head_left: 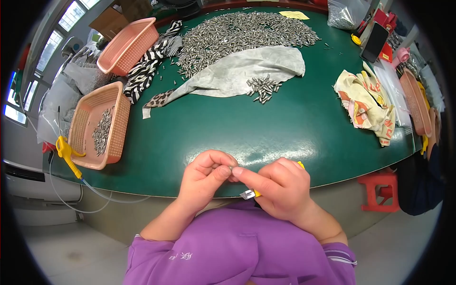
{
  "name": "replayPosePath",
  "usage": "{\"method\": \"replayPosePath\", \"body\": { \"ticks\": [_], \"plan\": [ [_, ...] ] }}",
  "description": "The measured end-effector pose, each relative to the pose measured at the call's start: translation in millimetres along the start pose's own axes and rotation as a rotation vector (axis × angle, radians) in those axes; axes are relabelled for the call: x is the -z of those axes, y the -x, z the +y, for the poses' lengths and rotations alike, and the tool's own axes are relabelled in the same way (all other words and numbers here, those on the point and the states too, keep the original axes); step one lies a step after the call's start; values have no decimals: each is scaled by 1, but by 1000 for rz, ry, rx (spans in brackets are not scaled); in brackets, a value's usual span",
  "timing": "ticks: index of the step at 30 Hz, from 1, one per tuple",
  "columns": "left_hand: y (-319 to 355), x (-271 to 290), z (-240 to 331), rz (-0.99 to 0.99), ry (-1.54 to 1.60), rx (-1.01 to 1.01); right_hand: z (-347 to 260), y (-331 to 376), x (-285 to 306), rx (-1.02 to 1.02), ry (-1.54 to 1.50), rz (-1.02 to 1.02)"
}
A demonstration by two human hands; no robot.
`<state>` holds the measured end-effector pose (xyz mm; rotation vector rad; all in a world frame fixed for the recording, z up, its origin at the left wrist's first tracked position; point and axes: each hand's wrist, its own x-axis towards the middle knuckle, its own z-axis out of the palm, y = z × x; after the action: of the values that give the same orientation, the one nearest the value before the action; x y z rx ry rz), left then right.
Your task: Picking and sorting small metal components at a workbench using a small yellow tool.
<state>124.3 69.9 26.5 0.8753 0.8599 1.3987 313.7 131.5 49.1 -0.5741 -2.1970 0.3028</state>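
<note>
Both hands meet at the near table edge, fingertips together over one small metal pin (231, 167). Left hand (205, 178) pinches the pin between thumb and forefinger; right hand (280, 187) touches its other end with the forefinger while its remaining fingers are closed round a yellow-handled tool (251, 193), whose short metal tip shows below the palm. What kind of tool it is cannot be told, most of it being hidden. Pin judged light, rigid, smooth and likely slippery, a thin cylinder best gripped across its middle with fingertips, as small parts of this sort drop easily. Ahead of the hands lies a glossy green table (266, 128). Farther ahead, a grey cloth (237, 71), soft and creased, carries a small cluster of pins (262, 88); beyond it spreads a large pile (242, 33) of like pins, dull silver. To the left of the hands stands a pink perforated plastic basket (116, 123) holding more pins, with a yellow air gun (68, 154) and its hose hanging just beside it. A second pink basket (128, 45) and a striped cloth (149, 64) lie farther off to the left. To the right sits a crumpled printed cloth (365, 102).
</note>
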Motion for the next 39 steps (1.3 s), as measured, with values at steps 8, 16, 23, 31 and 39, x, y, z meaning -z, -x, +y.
{"method": "replayPosePath", "body": {
  "ticks": [8,16,23,31,39],
  "plan": [
    [-3,2,-2,-62,49,-30,6,2,-2,-95,48,64],
    [-1,2,0,-38,61,-28,6,-4,1,-118,95,7],
    [4,29,57,298,-474,-382,22,0,13,-214,144,52],
    [29,149,149,982,-1690,-519,29,5,9,-231,144,-75],
    [-86,44,85,6,-1463,-389,33,9,13,-226,206,-145]
  ]
}}
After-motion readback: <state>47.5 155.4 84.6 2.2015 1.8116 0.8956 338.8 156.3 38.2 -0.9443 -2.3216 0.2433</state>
